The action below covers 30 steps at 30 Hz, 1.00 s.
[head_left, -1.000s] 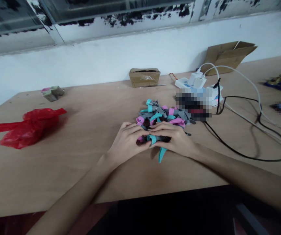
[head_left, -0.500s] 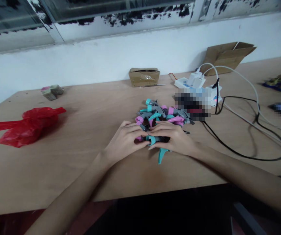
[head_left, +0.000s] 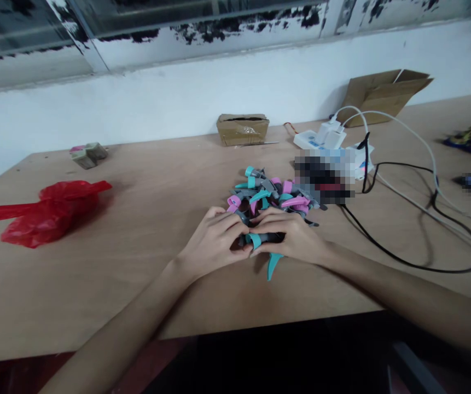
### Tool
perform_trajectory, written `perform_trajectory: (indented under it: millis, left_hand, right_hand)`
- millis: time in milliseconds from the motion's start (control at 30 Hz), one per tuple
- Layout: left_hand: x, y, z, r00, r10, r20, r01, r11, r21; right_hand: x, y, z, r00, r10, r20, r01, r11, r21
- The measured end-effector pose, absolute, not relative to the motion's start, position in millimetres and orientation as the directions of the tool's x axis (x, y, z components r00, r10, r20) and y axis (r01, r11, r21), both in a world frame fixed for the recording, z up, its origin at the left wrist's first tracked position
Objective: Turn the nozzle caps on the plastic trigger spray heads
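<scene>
Head view: your left hand [head_left: 214,241] and right hand [head_left: 292,238] meet at the near edge of the pile [head_left: 274,191] of grey, teal and pink plastic parts, mid-table [head_left: 137,273]. Both hands are curled, fingertips pinching one trigger piece [head_left: 262,238] between them. Its teal lever [head_left: 273,264] pokes down toward you, close over the wood.

My read: small moulded plastic, light, stiff, smooth enough to slip. Grip the grey body, not the thin lever, which looks likeliest to flex or snap. The pile is loose and tangled, so neighbours may drag along.

Red bag [head_left: 50,210] sits well off left, black cable [head_left: 403,261] loops right, small box [head_left: 242,129] by the wall.
</scene>
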<state>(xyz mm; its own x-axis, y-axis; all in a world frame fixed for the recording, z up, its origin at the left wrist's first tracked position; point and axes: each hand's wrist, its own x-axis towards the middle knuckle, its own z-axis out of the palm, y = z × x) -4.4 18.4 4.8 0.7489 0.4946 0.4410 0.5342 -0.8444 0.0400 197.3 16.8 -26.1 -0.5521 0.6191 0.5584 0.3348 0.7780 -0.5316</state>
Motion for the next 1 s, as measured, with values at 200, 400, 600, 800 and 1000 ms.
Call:
perform_trajectory:
  millis: [200,400,600,800,1000]
  left_hand:
    - [-3.3,18.6,4.3,0.732,0.524,0.435,0.563,-0.825,0.048]
    - [-1.5,16.6,5.9,0.726,0.542,0.423,0.569,-0.819,0.073]
    - [-1.3,15.3,5.7,0.724,0.541,0.429,0.576,-0.816,0.057]
    - [0.0,13.5,2.3,0.704,0.561,0.436,0.598,-0.799,0.063]
    - [1.6,11.3,1.7,0.677,0.572,0.463,0.615,-0.785,0.071]
  right_hand:
    - [198.2,18.7,-25.1,-0.572,0.576,0.584,0.34,0.815,-0.47]
    - [199.2,19.7,-24.6,-0.587,0.551,0.593,0.38,0.835,-0.398]
    - [199.7,19.8,-23.3,-0.585,0.539,0.606,0.379,0.842,-0.384]
    - [198.9,18.2,-23.1,-0.556,0.564,0.61,0.369,0.826,-0.427]
    - [200.0,17.8,-21.0,-0.527,0.565,0.635,0.371,0.825,-0.426]
